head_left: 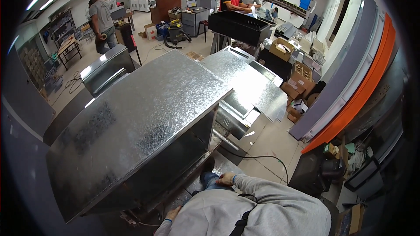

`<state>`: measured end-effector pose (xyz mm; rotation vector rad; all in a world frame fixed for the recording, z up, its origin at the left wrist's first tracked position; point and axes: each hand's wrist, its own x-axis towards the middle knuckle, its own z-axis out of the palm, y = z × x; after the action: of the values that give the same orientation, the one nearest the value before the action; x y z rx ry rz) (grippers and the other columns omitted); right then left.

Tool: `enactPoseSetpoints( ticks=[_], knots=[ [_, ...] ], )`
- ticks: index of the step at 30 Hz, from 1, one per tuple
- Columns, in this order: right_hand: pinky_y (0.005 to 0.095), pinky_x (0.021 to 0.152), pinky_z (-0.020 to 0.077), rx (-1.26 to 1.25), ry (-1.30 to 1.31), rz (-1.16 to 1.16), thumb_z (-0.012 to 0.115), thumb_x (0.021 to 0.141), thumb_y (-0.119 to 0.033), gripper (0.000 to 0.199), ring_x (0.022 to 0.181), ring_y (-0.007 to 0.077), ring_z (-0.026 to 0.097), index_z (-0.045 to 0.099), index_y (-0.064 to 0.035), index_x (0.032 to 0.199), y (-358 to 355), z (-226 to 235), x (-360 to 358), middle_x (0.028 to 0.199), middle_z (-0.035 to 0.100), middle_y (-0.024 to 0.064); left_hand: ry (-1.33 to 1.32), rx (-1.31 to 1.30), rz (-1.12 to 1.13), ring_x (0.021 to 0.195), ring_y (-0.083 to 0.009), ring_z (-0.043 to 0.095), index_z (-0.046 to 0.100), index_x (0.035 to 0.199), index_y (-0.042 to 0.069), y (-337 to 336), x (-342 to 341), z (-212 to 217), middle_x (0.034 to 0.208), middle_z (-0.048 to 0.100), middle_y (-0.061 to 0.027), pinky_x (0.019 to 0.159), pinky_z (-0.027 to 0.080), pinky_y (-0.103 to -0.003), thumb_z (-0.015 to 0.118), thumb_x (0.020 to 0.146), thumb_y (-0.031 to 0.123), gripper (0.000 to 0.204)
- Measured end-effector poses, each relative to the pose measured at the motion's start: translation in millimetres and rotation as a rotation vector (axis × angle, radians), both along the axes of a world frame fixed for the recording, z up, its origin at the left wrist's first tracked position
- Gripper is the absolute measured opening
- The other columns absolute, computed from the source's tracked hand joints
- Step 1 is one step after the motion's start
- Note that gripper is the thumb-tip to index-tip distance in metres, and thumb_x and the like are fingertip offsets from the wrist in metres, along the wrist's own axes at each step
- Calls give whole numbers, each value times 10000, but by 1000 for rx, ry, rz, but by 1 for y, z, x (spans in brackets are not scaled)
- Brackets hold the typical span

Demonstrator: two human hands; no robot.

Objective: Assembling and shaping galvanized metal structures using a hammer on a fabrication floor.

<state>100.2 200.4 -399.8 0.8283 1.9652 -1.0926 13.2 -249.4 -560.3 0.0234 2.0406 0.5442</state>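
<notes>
Galvanized sheet-metal box (140, 126), large, rectangular, open-sided, fills centre. Right hand (226, 179): fingers loosely together, resting on blue-jeaned knee (210, 182) beside box. Left hand (173, 213): low near box base, grip cannot be told.

Brown cardboard boxes (294, 67) stacked right of metal sheets; white-and-red box (151, 31), perhaps carton, on far floor.

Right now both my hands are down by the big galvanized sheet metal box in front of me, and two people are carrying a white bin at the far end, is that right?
Not quite. The bin the two people carry is black, not white, as the head view shows. The rest holds: your left hand and right hand are low beside the galvanized sheet metal box.
</notes>
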Motion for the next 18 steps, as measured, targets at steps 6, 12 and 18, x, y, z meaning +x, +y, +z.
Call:
enactPoseSetpoints(
  ticks=[6,12,18],
  knots=[
    [362,796,565,18,-11,22,696,837,-622,674,977,229,680,667,-114,1278,1,3,-1,1158,708,82,-94,-19,0,1300,-339,553,709,1194,37,5,-3,21,1273,651,-238,1071,411,-407,452,832,828,907],
    [371,867,538,-7,-8,33,692,836,-628,719,1036,235,665,649,-80,1299,2,6,2,1185,702,97,-92,-23,-27,1304,-348,547,710,1190,38,10,-5,27,1283,640,-247,1074,410,-412,433,852,813,890],
    [366,841,541,6,20,43,687,842,-629,706,1002,228,666,655,-80,1284,5,-14,5,1176,703,94,3,-23,-130,1303,-372,539,703,1185,12,7,-8,0,1271,635,-270,1082,406,-428,367,859,832,944]
  ],
)
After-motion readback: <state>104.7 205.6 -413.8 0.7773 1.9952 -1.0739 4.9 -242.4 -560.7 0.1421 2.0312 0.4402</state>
